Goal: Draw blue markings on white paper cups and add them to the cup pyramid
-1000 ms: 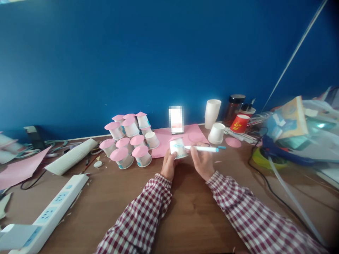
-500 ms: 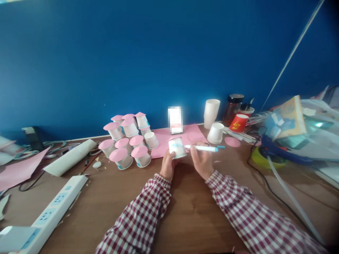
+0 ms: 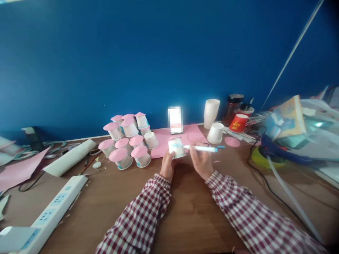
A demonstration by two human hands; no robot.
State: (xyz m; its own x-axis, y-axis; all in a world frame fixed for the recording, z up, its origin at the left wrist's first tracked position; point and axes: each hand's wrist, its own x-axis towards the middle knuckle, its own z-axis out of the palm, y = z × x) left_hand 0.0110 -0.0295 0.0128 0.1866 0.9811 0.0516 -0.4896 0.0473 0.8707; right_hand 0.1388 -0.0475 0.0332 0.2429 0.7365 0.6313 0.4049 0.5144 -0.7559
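Observation:
My left hand [image 3: 167, 165] is closed round the lower left side of a white paper cup [image 3: 177, 148], which is upside down and slightly tilted. Blue drawn lines show on the cup's wall, with a zigzag along its rim. In my right hand [image 3: 201, 160] is a white marker pen [image 3: 203, 148] with a light blue end, lying nearly level. Its tip points left, at or very near the cup's right side. Under and behind the cup lies a pink sheet of paper [image 3: 162, 141].
Several upturned cups with pink paper cone tops [image 3: 121, 157] stand to the left. A lit phone [image 3: 175, 120] leans at the wall. Right are a cup stack [image 3: 212, 112], a single white cup [image 3: 215, 133], a red cup [image 3: 238, 123] and a cable [image 3: 261, 173]. A power strip [image 3: 54, 208] lies front left.
The cup has turned or tilted very slightly in my left hand, and the marker has shifted a touch to the left. Everything else stays where it was.

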